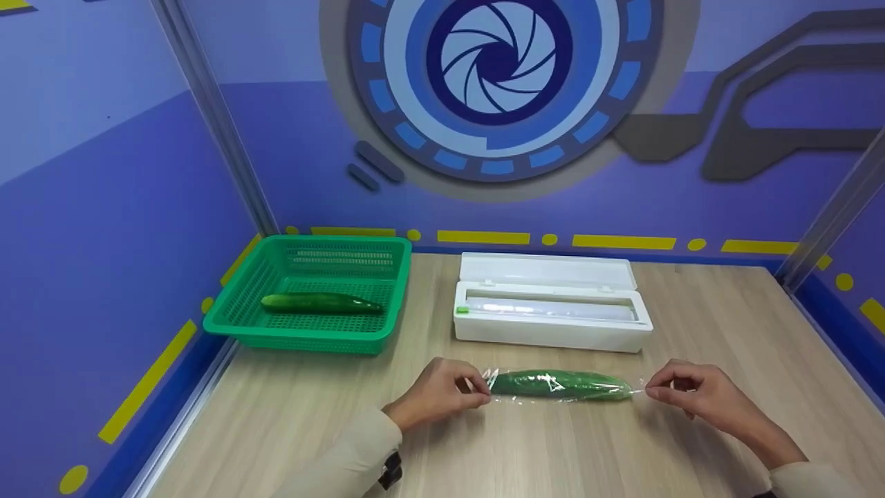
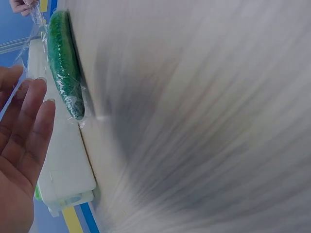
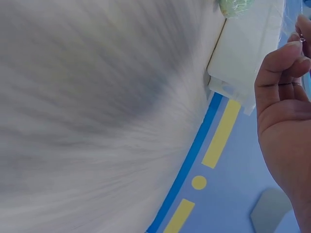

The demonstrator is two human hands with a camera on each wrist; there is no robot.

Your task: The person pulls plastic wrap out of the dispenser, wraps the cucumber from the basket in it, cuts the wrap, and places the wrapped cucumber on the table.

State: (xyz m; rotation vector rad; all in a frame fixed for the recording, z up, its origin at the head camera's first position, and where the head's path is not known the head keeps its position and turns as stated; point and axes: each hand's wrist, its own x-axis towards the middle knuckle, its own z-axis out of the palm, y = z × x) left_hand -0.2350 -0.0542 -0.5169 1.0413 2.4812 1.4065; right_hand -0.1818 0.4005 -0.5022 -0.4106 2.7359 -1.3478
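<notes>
A green cucumber (image 1: 570, 384) wrapped in clear plastic film (image 1: 637, 391) lies sideways between the two hands, close over the wooden table. The left hand (image 1: 442, 389) pinches the film at the cucumber's left end between thumb and fingers. At the opposite end, the right hand (image 1: 712, 400) pinches a narrow, gathered tail of film. The left wrist view shows the wrapped cucumber (image 2: 63, 58) with film drawn toward the left hand (image 2: 22, 131). In the right wrist view the right hand (image 3: 284, 102) has curled fingers, and only one cucumber tip (image 3: 235, 7) shows.
Behind the cucumber stands a white film dispenser box (image 1: 553, 333), its lid raised and a roll inside. A green plastic basket (image 1: 311, 339) at the back left holds an unwrapped cucumber (image 1: 321, 303). Blue-purple panels (image 1: 290, 152) border the table (image 1: 525, 456).
</notes>
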